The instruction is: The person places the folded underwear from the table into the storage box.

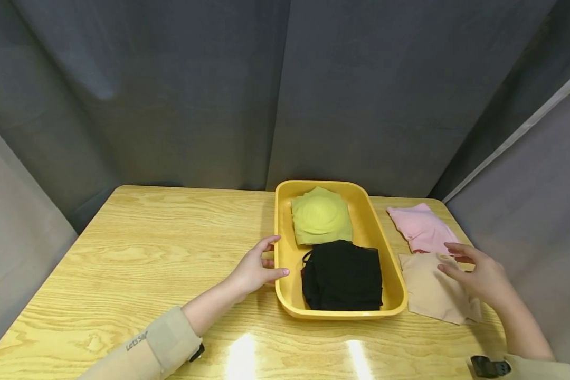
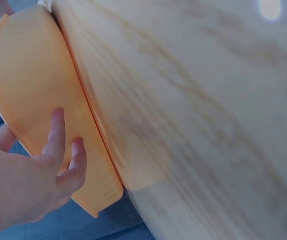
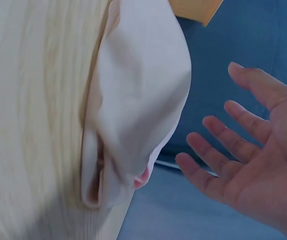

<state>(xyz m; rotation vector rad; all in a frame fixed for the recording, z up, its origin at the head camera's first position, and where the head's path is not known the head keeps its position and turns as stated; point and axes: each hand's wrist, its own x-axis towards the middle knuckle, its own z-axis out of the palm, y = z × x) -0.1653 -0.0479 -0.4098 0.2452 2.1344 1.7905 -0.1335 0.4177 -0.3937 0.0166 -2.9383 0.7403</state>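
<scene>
At its left side, my left hand [image 1: 255,268] holds the rim of a yellow plastic bin [image 1: 395,258], thumb over the edge and fingers along the outer wall. Inside the bin, a folded yellow-green padded bra [image 1: 320,216] lies at the far end. Nearer is a folded black garment [image 1: 344,277] with a thin strap, with a bit of red showing at its left edge. My right hand [image 1: 482,274] hovers over a folded beige garment [image 1: 434,290], fingers spread and holding nothing. Beyond that lies a folded pink padded garment [image 1: 425,227] with a red lower edge.
The wooden table [image 1: 171,248] extends left of the bin. Grey curtains [image 1: 195,95] hang behind it and down both sides. The beige and pink garments lie between the bin and the table's right edge.
</scene>
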